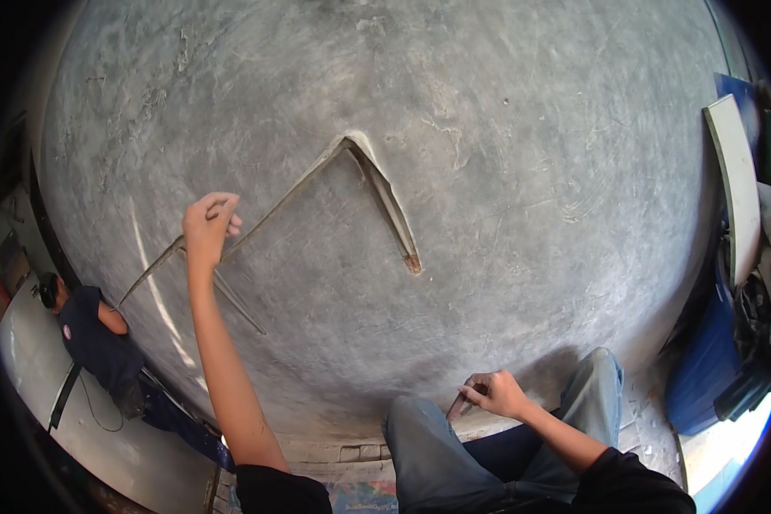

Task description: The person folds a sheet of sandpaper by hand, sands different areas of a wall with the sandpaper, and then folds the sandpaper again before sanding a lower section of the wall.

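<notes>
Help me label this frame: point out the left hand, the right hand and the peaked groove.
Left hand (208, 226): head view, middle of the hand.
Right hand (497, 394): head view, middle of the hand.
Peaked groove (385, 195): head view, the stretch right of its peak.

On my feed I note, at right, a blue barrel (696, 385), black crumpled material (750, 390) against it and a long pale panel (735, 193) beyond. Far left: a person (101, 334) in dark clothing. Bottom edge: a colour-printed sheet (364, 499).
</notes>
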`<state>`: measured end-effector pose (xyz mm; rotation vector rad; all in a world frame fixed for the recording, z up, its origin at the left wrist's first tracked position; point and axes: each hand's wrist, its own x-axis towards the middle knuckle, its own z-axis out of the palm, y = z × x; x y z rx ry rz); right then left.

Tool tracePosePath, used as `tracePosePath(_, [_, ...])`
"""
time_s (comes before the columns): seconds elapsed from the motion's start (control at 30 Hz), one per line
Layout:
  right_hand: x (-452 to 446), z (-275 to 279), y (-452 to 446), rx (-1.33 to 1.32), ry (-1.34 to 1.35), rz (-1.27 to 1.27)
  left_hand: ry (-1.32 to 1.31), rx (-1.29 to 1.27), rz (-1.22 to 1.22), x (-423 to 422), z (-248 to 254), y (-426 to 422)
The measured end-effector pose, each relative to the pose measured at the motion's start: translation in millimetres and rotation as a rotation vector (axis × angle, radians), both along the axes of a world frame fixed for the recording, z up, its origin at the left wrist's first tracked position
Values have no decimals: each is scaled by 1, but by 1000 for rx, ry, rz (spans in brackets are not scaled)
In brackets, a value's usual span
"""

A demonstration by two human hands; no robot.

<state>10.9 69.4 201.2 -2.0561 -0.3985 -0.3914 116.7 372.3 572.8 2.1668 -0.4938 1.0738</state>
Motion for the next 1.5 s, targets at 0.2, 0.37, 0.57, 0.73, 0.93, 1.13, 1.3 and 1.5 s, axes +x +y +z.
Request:
tracePosePath(0.2, [19, -89, -32, 507, 408, 17, -404, -184, 18, -64, -16, -45])
tracePosePath(0.37, [1, -165, -51, 1009, 753, -11, -437, -531, -367, -110, -17, -70])
tracePosePath(0.57, [1, -188, -47, 974, 805, -106, -432, -812, -675, -104, -22, -73])
tracePosePath(0.73, [3, -204, -44, 964, 777, -158, 8, -654, -1514, -73, -26, -41])
tracePosePath(0.93, [0, -197, -42, 870, 820, -207, 130, -525, -1651, -108, -38, -93])
tracePosePath(1.13, [3, -201, -39, 871, 812, -195, -8, -583, -1338, -130, -37, -136])
tracePosePath(1.3, [4, -200, -35, 853, 816, -202, -52, -643, -1147, -140, -32, -168])
tracePosePath(1.5, [5, -199, -34, 869, 819, -195, -85, -660, -1081, -144, -33, -178])
